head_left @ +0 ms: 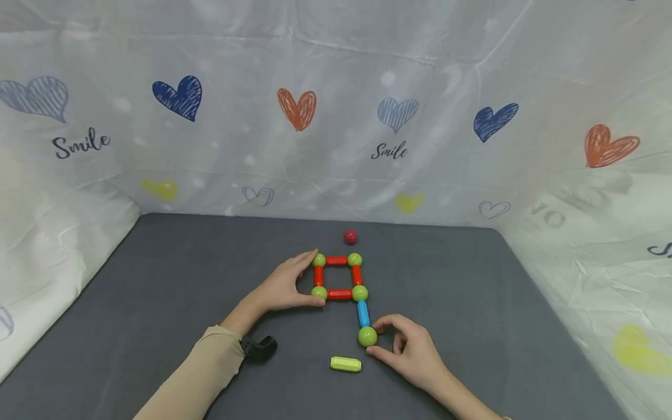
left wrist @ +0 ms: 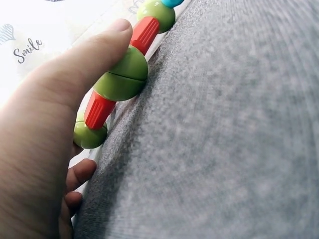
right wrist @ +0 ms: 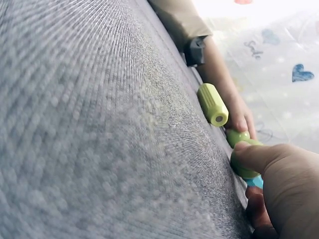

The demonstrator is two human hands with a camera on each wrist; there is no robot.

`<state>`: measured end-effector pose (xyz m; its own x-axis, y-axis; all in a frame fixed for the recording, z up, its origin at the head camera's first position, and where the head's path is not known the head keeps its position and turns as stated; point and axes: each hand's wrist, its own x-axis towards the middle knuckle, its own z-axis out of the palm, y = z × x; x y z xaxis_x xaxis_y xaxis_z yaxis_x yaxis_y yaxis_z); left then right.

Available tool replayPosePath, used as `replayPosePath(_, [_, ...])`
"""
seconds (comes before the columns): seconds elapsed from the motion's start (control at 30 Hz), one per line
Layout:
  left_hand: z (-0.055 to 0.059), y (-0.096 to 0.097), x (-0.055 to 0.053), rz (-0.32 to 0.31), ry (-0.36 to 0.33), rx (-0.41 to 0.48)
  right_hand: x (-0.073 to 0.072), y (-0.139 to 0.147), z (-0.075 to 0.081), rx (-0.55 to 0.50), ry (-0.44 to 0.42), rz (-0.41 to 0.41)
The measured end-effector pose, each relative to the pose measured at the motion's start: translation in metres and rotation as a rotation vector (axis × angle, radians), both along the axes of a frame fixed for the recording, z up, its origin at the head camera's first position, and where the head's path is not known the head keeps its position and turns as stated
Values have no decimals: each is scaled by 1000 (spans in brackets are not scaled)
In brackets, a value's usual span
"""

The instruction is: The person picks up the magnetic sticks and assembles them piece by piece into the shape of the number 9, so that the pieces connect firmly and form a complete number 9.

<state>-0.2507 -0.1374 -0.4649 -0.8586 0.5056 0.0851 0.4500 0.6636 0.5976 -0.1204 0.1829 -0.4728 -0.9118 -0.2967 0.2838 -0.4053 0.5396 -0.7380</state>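
A square of red magnetic rods [head_left: 339, 294] with green balls [head_left: 354, 259] at its corners lies on the dark table. My left hand [head_left: 283, 286] grips its left side, thumb at the near ball and fingertips at the far one. The left wrist view shows the thumb pressed over a green ball [left wrist: 122, 74]. From the near right corner a blue rod [head_left: 363, 314] runs toward me, ending in another green ball [head_left: 367, 336]. My right hand [head_left: 409, 347] pinches that end ball between thumb and index finger; the right wrist view shows the thumb [right wrist: 256, 157] on it.
A loose yellow-green rod [head_left: 345, 364] lies in front of the shape, left of my right hand. Beyond the square sits a red ball [head_left: 350, 236]. A white sheet [head_left: 336, 146] printed with hearts hangs behind the table.
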Motion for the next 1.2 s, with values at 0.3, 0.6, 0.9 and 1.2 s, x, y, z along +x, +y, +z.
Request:
replayPosePath(0.3, [26, 10, 0, 59, -57, 12, 0, -1, 0, 5, -3, -7])
replayPosePath(0.6, [59, 59, 6, -315, 78, -25, -3, -1, -1, -33, 11, -12])
replayPosePath(0.9, [58, 93, 2, -621, -9, -211, -4, -3, -2, -14, -20, 16])
replayPosePath(1.2, [62, 103, -2, -691, 16, -295, -1, -1, -1, -13, -20, -1])
